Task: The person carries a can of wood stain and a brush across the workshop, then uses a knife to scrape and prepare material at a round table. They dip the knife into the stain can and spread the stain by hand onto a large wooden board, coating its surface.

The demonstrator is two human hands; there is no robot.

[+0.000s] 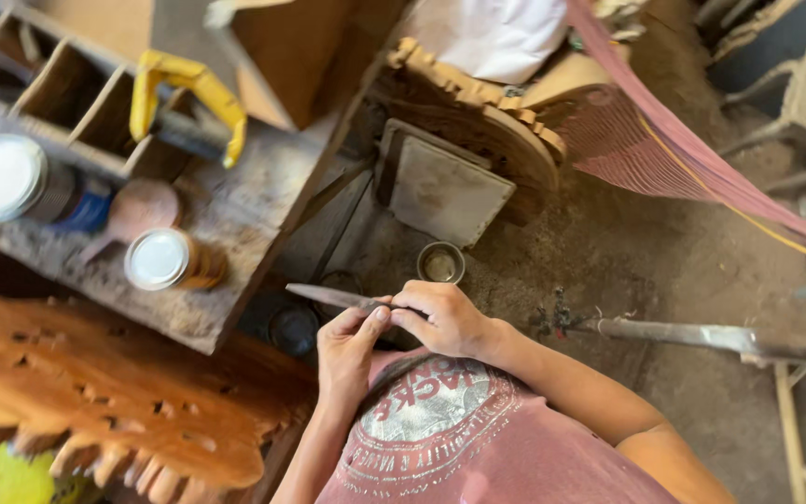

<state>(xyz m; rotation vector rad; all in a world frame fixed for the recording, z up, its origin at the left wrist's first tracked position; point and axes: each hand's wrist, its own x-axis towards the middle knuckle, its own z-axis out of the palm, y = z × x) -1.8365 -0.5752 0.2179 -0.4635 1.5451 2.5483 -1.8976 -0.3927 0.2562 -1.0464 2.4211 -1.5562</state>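
Note:
Both my hands meet in front of my chest over a dusty floor. My right hand (445, 317) grips the handle end of a thin metal blade (328, 297) that points left. My left hand (347, 347) comes up from below, its thumb and fingertips pinching the blade near the handle. A small round metal cup (440, 263) stands on the floor just beyond my hands. I wear a pink printed shirt (478, 439).
A dusty wooden workbench (235, 215) at left carries two tins with white lids (0, 177) (159, 259) and a yellow-handled clamp (188, 89). A carved wooden panel (95, 401) lies at lower left. A metal bar (720, 338) lies at right, a flat grey slab (445, 191) ahead.

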